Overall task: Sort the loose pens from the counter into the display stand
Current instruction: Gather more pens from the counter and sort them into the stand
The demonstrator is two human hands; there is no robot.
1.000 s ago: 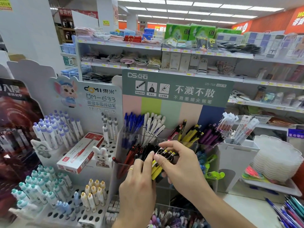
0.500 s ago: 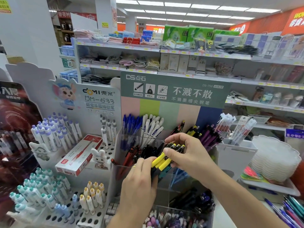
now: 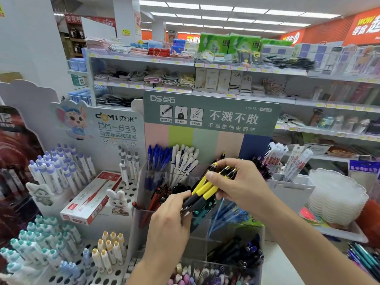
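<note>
Yellow-black pens [image 3: 205,189] bunched between both hands, right hand [image 3: 239,185] seemingly gripping tops

Both hands hold a bunch of yellow and black pens [image 3: 207,188] above the clear stand [image 3: 205,233]. The right hand [image 3: 242,182] grips the top. The left hand [image 3: 170,221] holds the bottom.
</note>
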